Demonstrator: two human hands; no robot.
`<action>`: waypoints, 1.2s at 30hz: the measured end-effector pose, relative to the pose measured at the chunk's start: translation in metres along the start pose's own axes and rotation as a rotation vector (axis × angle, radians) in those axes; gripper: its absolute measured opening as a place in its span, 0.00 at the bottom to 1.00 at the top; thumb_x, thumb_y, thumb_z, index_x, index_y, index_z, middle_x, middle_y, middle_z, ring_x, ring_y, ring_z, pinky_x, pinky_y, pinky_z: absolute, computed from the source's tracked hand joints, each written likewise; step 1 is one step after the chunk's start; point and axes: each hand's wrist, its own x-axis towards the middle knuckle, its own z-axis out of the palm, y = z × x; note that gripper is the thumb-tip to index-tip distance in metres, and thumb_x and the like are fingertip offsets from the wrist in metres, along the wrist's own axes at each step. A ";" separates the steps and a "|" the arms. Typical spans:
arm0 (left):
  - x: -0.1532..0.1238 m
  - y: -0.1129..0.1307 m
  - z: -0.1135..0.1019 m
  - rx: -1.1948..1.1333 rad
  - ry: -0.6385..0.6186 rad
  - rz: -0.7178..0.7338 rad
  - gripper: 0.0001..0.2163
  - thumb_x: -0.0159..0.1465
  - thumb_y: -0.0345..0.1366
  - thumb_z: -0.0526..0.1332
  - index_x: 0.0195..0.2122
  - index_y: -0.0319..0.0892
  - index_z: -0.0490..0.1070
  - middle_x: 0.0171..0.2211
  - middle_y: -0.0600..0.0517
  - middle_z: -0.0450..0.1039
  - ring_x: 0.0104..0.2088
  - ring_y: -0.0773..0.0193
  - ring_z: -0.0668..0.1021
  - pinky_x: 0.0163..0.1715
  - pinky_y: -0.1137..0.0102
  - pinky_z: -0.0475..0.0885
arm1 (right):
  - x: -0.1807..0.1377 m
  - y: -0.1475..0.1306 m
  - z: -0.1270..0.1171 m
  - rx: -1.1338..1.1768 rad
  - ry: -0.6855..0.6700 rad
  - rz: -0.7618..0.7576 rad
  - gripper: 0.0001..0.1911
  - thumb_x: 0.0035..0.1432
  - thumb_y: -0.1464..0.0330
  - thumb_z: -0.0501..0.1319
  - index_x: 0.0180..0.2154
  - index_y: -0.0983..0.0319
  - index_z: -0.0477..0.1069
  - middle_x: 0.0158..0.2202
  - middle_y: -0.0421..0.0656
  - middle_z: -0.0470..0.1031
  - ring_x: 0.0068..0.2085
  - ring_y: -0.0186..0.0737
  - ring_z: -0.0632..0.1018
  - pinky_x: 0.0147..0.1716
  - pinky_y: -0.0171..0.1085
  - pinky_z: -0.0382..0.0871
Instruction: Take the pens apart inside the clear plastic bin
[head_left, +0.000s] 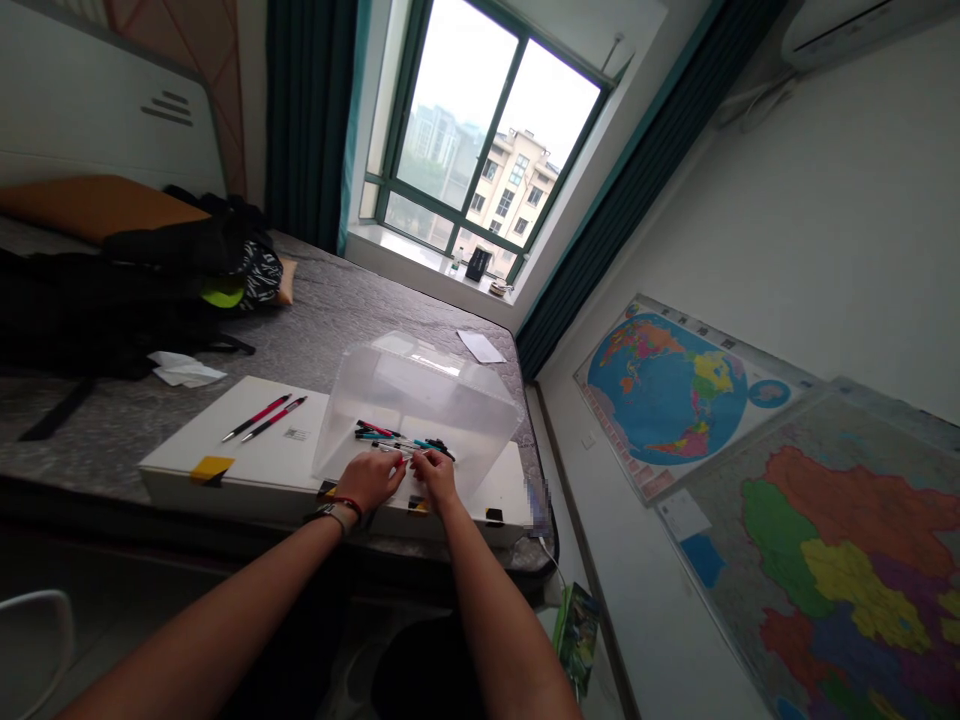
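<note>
My left hand (373, 478) and my right hand (436, 474) meet at the near, open side of a translucent plastic bin (427, 385). Both are closed, fingertips pinched close together. A small red piece (407, 460) shows at my left fingertips, too small to tell its kind. Whatever my right fingers hold is hidden. Just beyond them, inside the bin, several pens or pen parts (375, 431) in black, red and teal lie in a loose heap. Two red-and-black pens (274, 418) lie side by side on a white box (217, 430), left of the bin.
Beneath everything is a grey bed or mattress (330, 290). Crumpled tissue (186, 369) and dark bags (180, 260) lie to the left. A white paper (481, 347) rests behind the bin. Wall maps (675, 385) hang on the right, and a window (487, 150) is ahead.
</note>
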 end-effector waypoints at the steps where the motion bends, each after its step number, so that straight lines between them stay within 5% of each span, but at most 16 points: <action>1: 0.000 0.000 0.000 0.000 0.001 0.002 0.17 0.68 0.45 0.48 0.35 0.43 0.73 0.30 0.45 0.74 0.33 0.56 0.76 0.36 0.65 0.65 | 0.001 0.001 -0.001 0.040 0.021 0.015 0.15 0.50 0.59 0.67 0.23 0.62 0.71 0.21 0.37 0.73 0.21 0.30 0.68 0.22 0.30 0.63; 8: 0.000 0.002 0.000 -0.058 0.004 -0.041 0.17 0.68 0.44 0.47 0.36 0.43 0.73 0.31 0.45 0.75 0.34 0.58 0.75 0.37 0.65 0.65 | 0.005 0.001 -0.007 0.393 0.268 0.100 0.14 0.51 0.59 0.66 0.27 0.62 0.68 0.22 0.37 0.73 0.20 0.30 0.69 0.20 0.29 0.63; 15: -0.001 0.000 0.002 -0.044 0.009 -0.031 0.17 0.68 0.45 0.47 0.36 0.43 0.73 0.31 0.45 0.74 0.34 0.57 0.75 0.37 0.66 0.64 | 0.005 0.000 -0.006 0.500 0.264 0.129 0.14 0.49 0.65 0.69 0.35 0.62 0.69 0.30 0.43 0.79 0.29 0.36 0.79 0.29 0.32 0.73; 21: 0.000 0.000 0.004 -0.037 0.012 -0.020 0.17 0.68 0.44 0.47 0.35 0.43 0.72 0.30 0.45 0.74 0.33 0.57 0.74 0.36 0.65 0.63 | 0.003 0.001 -0.007 0.521 0.236 0.104 0.26 0.49 0.65 0.70 0.49 0.61 0.66 0.47 0.49 0.79 0.41 0.41 0.82 0.38 0.37 0.76; 25: 0.000 0.000 0.005 -0.060 0.028 -0.020 0.16 0.68 0.43 0.47 0.35 0.43 0.72 0.30 0.45 0.74 0.34 0.57 0.75 0.37 0.65 0.63 | 0.000 0.000 -0.007 0.522 0.233 0.060 0.34 0.48 0.67 0.71 0.55 0.58 0.60 0.49 0.49 0.77 0.42 0.40 0.82 0.39 0.37 0.75; 31: 0.000 -0.001 0.005 -0.053 0.020 -0.006 0.18 0.70 0.45 0.45 0.38 0.43 0.72 0.31 0.45 0.75 0.34 0.58 0.75 0.36 0.66 0.64 | -0.001 -0.003 -0.001 0.277 0.159 0.049 0.18 0.52 0.57 0.67 0.38 0.63 0.69 0.29 0.43 0.78 0.27 0.36 0.78 0.29 0.33 0.72; 36: 0.000 -0.002 0.005 -0.075 0.002 -0.005 0.16 0.69 0.45 0.48 0.41 0.44 0.72 0.33 0.45 0.75 0.35 0.57 0.76 0.37 0.66 0.65 | -0.002 0.000 0.004 -0.078 -0.019 -0.031 0.19 0.51 0.52 0.66 0.27 0.62 0.72 0.22 0.39 0.74 0.21 0.33 0.71 0.23 0.32 0.65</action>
